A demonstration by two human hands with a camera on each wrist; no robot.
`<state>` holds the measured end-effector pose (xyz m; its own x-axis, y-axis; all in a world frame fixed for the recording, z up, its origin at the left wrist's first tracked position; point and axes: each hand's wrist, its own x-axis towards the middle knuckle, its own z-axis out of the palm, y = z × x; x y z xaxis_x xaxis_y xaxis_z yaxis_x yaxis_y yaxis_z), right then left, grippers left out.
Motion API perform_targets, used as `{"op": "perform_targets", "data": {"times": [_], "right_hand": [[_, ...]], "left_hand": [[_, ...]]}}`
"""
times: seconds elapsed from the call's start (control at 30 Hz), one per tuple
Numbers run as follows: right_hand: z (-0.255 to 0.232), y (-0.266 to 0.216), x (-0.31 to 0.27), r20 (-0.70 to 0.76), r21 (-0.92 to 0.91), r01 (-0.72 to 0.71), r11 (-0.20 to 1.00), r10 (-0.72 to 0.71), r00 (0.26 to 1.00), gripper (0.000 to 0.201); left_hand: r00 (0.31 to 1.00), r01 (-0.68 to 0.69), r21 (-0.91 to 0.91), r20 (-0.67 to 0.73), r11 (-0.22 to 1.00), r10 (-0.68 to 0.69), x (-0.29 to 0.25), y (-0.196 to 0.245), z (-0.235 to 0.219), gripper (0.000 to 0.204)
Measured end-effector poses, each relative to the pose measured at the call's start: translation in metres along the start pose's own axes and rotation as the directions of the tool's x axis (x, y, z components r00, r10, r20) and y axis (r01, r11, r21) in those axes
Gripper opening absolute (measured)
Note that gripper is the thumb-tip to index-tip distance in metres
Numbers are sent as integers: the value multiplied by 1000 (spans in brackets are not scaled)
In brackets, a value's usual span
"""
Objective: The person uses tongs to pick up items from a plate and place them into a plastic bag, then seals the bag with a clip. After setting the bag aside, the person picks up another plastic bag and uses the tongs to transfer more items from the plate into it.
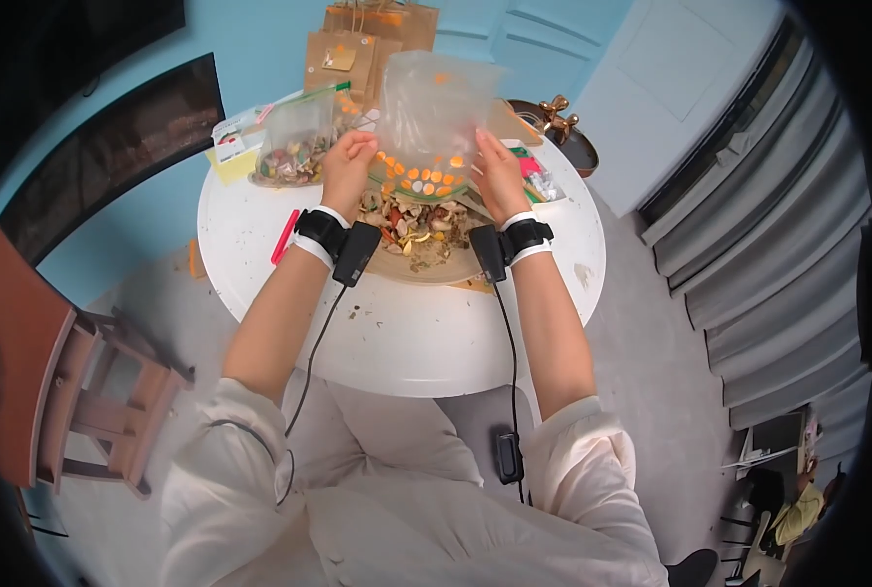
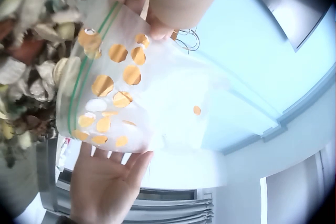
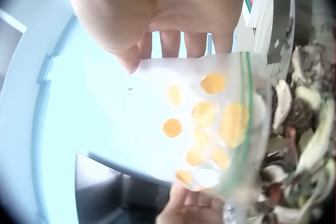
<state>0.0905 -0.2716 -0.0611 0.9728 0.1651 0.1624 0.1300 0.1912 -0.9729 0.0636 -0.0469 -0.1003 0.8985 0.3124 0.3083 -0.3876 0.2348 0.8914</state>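
Observation:
A clear zip bag (image 1: 441, 112) hangs upside down, its green zip strip lowest. Orange and white round dots (image 1: 421, 178) gather near that strip. My left hand (image 1: 348, 171) pinches the bag's left edge between thumb and fingers. At the right edge, my right hand (image 1: 500, 176) holds the bag, thumb on one side and fingers on the other. Directly below is a wide beige bowl (image 1: 397, 272) of mixed dried plant pieces (image 1: 421, 233). In the right wrist view, the zip strip (image 3: 247, 98) lies close beside the dried pieces.
On the white round table (image 1: 357, 357), a second zip bag (image 1: 291, 157) of dried pieces stands at left, near a red pen (image 1: 285, 237). Brown paper bags (image 1: 338, 64) stand behind. A white box (image 1: 543, 181) of small items is at right. Crumbs lie near the front.

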Motion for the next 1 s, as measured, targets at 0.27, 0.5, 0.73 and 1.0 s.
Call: {"op": "perform_targets", "data": {"times": [0.27,0.5,0.73,1.0], "right_hand": [[-12,7,-16,43,-222,73,972,-64,997,41],[-13,13,-21,41,-294,126,948,-119,992,42],[17,-29,-11,-54,-226,359,906,-380,923,39],[35,-47,-24,-35,-158,369,916,-378,925,27]], "left_hand": [[999,42,-63,26,997,-40,-7,15,-3,14],[1000,-4,25,-17,1000,5,-11,4,-18,15],[990,12,141,139,990,-31,-19,13,-16,20],[965,-246,62,113,967,239,-8,61,27,30]]}}
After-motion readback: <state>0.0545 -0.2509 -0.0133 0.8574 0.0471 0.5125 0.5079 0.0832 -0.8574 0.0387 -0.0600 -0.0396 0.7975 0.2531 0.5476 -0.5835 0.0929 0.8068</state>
